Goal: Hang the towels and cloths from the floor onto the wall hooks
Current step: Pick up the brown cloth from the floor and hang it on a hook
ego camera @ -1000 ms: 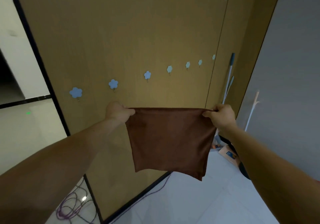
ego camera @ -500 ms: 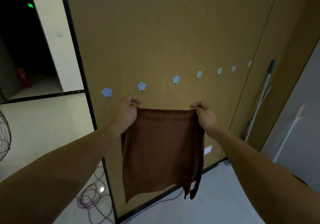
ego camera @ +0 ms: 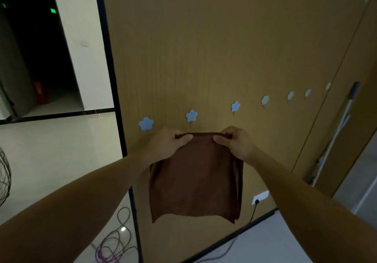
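Brown soft matt cloth [ego camera: 195, 177]: hangs in the air in front of the wall. It is roughly square, doubled into layers along its right side, and its lower corners droop to points. Its top edge is gathered into a short rolled fold between the two hands, just below the second flower hook.
Left hand [ego camera: 169, 144]: grips the left end of the top fold, with the thumb laid across the front and the fingers curled round behind.
Right hand [ego camera: 238, 143]: pinches the right end of the fold the same way, thumb in front and knuckles bent over the edge, close beside the left hand.
Pale blue flower-shaped hooks [ego camera: 146, 123]: flat plastic petals, each with a small metal prong beneath, in a row rising to the right. I cannot tell whether the cloth touches any of them.
Tan wood-grain wall panel [ego camera: 204, 48]: smooth, with fine vertical streaks and a black frame on its left edge.
White wall socket [ego camera: 260, 196]: low on the panel, with a dark plug in it.
Purple coiled cable [ego camera: 114, 246]: loose loops on the glossy pale floor.
Grey-handled mop pole [ego camera: 336, 132]: leans against the panel at the right.
Dark doorway [ego camera: 40, 59]: far left, with green lights above it.
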The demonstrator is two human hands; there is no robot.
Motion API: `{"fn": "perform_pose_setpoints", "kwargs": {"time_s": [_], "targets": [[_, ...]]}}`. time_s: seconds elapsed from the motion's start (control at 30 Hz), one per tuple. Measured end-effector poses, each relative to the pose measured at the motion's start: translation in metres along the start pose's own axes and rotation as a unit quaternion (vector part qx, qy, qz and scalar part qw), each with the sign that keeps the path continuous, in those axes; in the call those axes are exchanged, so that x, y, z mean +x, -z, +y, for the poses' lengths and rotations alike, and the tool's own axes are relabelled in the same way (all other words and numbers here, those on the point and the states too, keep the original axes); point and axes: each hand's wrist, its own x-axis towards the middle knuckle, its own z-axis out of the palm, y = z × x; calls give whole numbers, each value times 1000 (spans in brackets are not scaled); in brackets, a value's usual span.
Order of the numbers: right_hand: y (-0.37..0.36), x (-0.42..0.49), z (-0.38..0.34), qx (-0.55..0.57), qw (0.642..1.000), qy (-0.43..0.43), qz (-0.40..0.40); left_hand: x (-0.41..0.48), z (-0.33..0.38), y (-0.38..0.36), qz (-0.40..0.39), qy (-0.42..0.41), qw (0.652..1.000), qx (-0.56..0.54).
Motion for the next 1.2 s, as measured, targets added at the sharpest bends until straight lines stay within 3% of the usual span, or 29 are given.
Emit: {"fn": "perform_pose_setpoints", "kwargs": {"time_s": [0.17, 0.4, 0.7, 0.87, 1.0, 1.07, 1.13, 1.2], "targets": [[-21, 39, 13, -63, 998, 9, 8, 28, -14, -17, 109, 11, 992, 62], [-34, 98, 30, -78, 994, 35, 70, 65, -24, -40, 200, 43, 971, 124], [-55, 152, 58, -142, 981, 105, 84, 96, -42, -67, 265, 159, 936, 170], [-65, 159, 71, -130, 981, 109, 92, 106, -50, -78, 281, 212, 928, 126], [-68, 156, 78, -126, 988, 65, 64, 106, -55, -89, 245, 299, 919, 79], [-70, 153, 80, -109, 993, 20, 32, 110, -56, -92, 219, 345, 913, -11], [-76, 150, 81, -104, 994, -5, -11, 114, -51, -93, 193, 398, 884, -149], [-80, 149, 79, -121, 992, -7, -31, 116, -47, -90, 170, 423, 863, -218]]}}
